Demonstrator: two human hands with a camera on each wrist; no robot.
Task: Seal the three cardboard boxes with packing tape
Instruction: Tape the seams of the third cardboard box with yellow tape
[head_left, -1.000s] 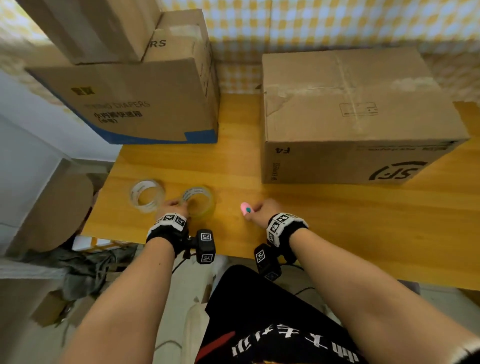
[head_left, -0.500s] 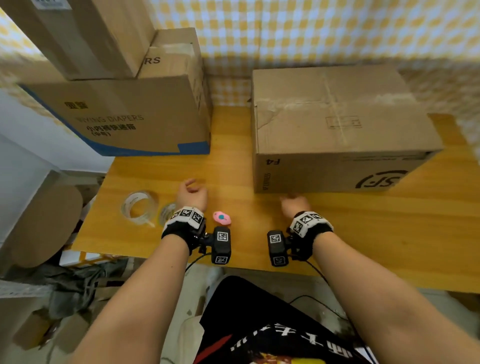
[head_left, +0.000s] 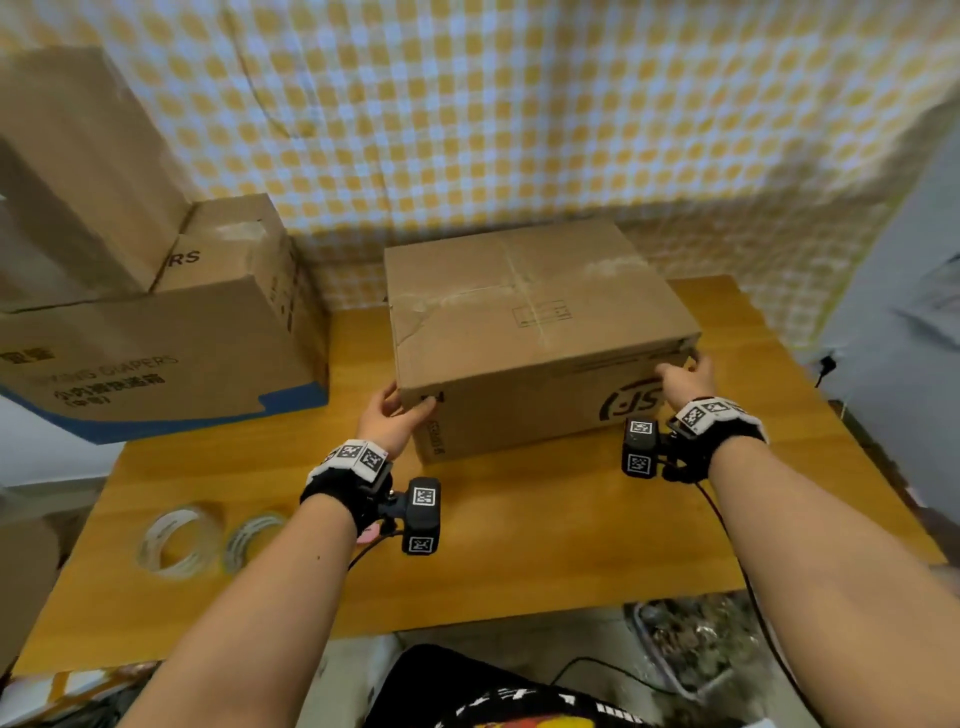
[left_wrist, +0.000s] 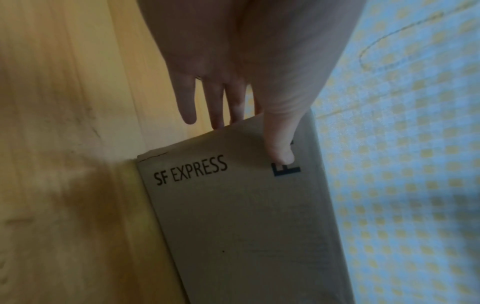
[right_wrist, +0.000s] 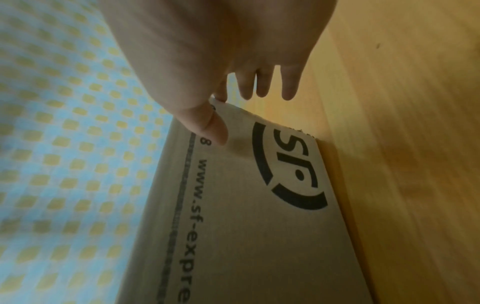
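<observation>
While both hands are clasping its near corners, the SF Express box (head_left: 524, 332) is sitting at the centre of the head view on the wooden table (head_left: 519, 545). The left hand (head_left: 390, 422) is gripping the near left corner, thumb on the front face, fingers along the side. The right hand (head_left: 687, 382) is gripping the near right corner likewise. Two tape rolls (head_left: 176, 540) are lying at lower left, and more boxes (head_left: 156, 353) are standing stacked at upper left.
</observation>
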